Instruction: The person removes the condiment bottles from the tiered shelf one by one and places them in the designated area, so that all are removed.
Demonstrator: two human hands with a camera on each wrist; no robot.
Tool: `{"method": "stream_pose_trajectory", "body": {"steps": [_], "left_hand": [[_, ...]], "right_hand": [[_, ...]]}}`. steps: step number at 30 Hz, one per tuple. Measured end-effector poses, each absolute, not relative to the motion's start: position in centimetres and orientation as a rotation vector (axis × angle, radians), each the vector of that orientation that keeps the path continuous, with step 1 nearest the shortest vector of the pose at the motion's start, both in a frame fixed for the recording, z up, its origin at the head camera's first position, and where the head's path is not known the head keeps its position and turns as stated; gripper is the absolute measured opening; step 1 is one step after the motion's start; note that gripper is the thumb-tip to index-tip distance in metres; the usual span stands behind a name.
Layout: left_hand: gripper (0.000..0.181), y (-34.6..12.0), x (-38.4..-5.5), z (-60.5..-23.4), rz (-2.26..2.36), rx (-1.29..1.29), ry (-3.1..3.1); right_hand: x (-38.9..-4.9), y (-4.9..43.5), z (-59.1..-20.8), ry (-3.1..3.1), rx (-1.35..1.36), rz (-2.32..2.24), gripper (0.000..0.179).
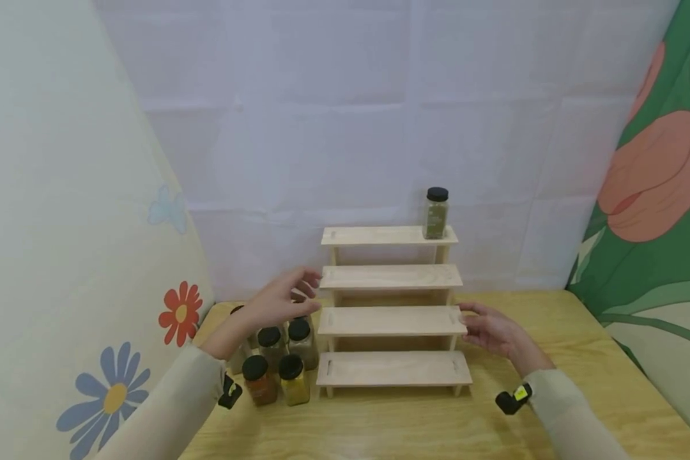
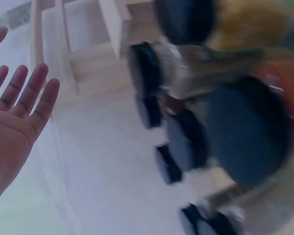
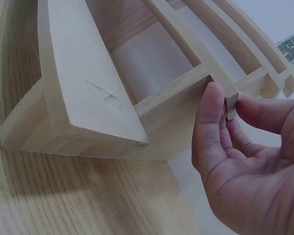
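Note:
A four-step wooden rack [image 1: 392, 321] stands on the table against the white cloth backdrop. My right hand [image 1: 492, 332] pinches the right end of its second step from the bottom, thumb on top and fingers beneath, as the right wrist view shows up close. By the rack's left side hovers my left hand [image 1: 284, 297], fingers loosely bent and holding nothing. Below it several black-lidded spice jars [image 1: 272, 348] are grouped, partly hidden by the hand and forearm. A jar of green spice [image 1: 435, 214] stands upright on the right end of the top step.
At the front of the group are an orange-red spice jar [image 1: 261, 382] and a yellow one [image 1: 295, 381]. The wooden table [image 1: 379, 428] extends in front of the rack and to its right. Flower-printed cloths [image 1: 144, 255] hang at both sides.

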State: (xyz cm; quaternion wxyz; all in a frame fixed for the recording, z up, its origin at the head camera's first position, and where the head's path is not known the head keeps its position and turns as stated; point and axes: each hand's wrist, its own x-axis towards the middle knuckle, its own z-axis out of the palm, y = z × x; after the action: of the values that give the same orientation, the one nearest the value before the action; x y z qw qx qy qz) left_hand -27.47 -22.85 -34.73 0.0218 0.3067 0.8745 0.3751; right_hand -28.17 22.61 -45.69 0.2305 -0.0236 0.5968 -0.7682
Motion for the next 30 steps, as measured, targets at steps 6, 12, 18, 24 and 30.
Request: {"method": "stream_pose_trajectory", "body": {"steps": [6, 12, 18, 24, 30], "left_hand": [[0.055, -19.8, -29.4, -32.8, 1.123, 1.006, 2.744], [0.056, -18.0, -31.0, -30.7, 1.063, 1.029, 2.772], [0.061, -16.7, -32.7, -28.8, 1.136, 1.024, 2.76], [0.068, -15.2, -34.2, -27.6, 1.181, 0.961, 2.785], [0.072, -13.0, -35.4, -26.5, 1.253, 0.974, 2.795]], "right_hand": [[-28.0, 22.5, -45.7, 1.63, -0.081, -2.12, 0.038], [-28.1, 22.5, -45.8, 1.62, -0.09, -2.12, 0.037], [-28.2, 22.6, -45.8, 1.648, -0.084, -2.114, 0.044], [-28.1, 22.5, -45.7, 1.672, -0.083, -2.101, 0.045], [-28.0, 22.6, -45.7, 1.643, -0.097, -2.114, 0.042]]}}
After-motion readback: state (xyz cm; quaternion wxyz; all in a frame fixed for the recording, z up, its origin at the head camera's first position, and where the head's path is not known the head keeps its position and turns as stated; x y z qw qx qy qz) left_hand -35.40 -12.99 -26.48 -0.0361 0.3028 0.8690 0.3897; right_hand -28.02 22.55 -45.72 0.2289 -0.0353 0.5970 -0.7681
